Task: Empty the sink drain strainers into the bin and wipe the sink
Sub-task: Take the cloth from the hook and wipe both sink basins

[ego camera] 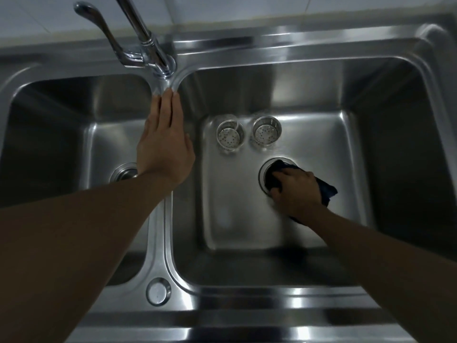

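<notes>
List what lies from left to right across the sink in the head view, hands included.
left drain → left hand → left strainer → right strainer → right hand, gripping the cloth. The right drain is left out: it overlaps the right strainer and the hand.

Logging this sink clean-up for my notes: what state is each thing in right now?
Left hand: flat, rests on divider.
Right hand: grips cloth.
Cloth: bunched, pressed on right drain.
Left strainer: upright on basin floor, looks empty.
Right strainer: upright, looks empty.
Tap: no water visible.
</notes>
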### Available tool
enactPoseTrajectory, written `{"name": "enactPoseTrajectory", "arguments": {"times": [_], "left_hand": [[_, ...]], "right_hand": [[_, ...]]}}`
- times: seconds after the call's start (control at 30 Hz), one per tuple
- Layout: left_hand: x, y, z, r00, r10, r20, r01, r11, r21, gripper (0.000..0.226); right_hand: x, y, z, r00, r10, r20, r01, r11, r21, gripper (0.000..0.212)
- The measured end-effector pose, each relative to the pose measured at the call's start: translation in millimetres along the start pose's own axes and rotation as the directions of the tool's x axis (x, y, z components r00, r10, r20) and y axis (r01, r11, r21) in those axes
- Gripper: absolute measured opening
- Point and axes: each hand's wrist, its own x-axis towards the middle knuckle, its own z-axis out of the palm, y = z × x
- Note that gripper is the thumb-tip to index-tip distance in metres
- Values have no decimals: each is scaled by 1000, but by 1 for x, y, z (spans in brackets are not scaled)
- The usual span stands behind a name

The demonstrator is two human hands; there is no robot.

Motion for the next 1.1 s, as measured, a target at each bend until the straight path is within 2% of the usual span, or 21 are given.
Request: {"name": "enactPoseTrajectory", "arguments": {"times": [0.07, 0.13, 0.2, 0.27, 0.33, 0.4, 0.43, 0.47, 0.53, 0.63, 0.67, 0.73, 0.77, 0.8, 0.83, 0.9, 0.93, 1.0, 1.1], "left_hand": [[0, 0, 0, 1000, -2, -2, 2, 1000, 4, 76], [0, 0, 0, 1000, -2, -1, 2, 1000, 6, 76], [0, 0, 0, 1000, 0, -3, 0, 1000, 5, 76], [0, 0, 0, 1000, -3, -4, 3, 1000, 2, 77], [0, 1, -1, 1000, -7, 3, 7, 1000, 6, 77], [0, 2, -1, 1000, -8, 10, 8, 1000, 8, 77], [0, 2, -2, 1000, -6, 10, 6, 1000, 5, 77], [-1, 2, -2, 1000, -7, 12, 7, 1000, 0, 78], [-1, 3, -4, 1000, -13, 12, 13, 1000, -5, 78], [-1, 3, -3, 1000, -17, 4, 17, 1000, -4, 79], [0, 3, -2, 1000, -16, 5, 16, 1000, 2, 79], [0, 2, -1, 1000, -15, 14, 15, 1000, 8, 80], [1, 1, 0, 1000, -14, 15, 14, 1000, 7, 79], [1, 0, 0, 1000, -14, 14, 14, 1000, 6, 79], [1, 0, 0, 1000, -13, 12, 13, 1000, 4, 78], [1, 0, 0, 1000, -12, 7, 12, 1000, 4, 75], [1, 1, 0, 1000, -13, 3, 13, 1000, 5, 74], [1, 1, 0, 1000, -13, -1, 13, 1000, 7, 73], [1, 2, -1, 1000, -13, -1, 13, 1000, 2, 71]], "right_hand": [[15, -19, -8, 980, 128, 155, -127, 992, -17, 27], [27, -27, -14, 919, 250, 304, -276, 960, 46, 25], [23, -25, -10, 913, 256, 319, -310, 942, 131, 26], [-2, -20, 0, 980, 124, 155, -152, 971, 186, 35], [-34, -11, 12, 990, -139, 3, 135, 966, 220, 55], [-46, 5, 17, 898, -440, -20, 439, 888, 136, 61], [-45, 16, 16, 850, -527, 5, 525, 848, 78, 60], [-40, 26, 15, 834, -552, 4, 552, 833, 28, 59], [-25, 47, 10, 880, -459, -119, 465, 885, 25, 58], [-2, 76, 1, 956, -62, -288, 113, 980, 164, 64], [9, 81, -3, 944, 124, -304, -57, 974, 221, 65], [32, 83, -13, 842, 473, -260, -367, 855, 367, 65], [42, 80, -18, 811, 538, -230, -425, 812, 401, 65], [45, 76, -20, 828, 512, -229, -400, 825, 399, 64], [42, 71, -20, 879, 410, -244, -307, 878, 368, 63], [21, 60, -11, 962, 134, -238, -69, 962, 264, 60], [5, 54, -5, 973, 16, -231, 40, 971, 238, 57], [-23, 41, 8, 960, -184, -209, 237, 935, 265, 52], [-30, 17, 21, 887, -433, -162, 462, 821, 336, 55]]}}
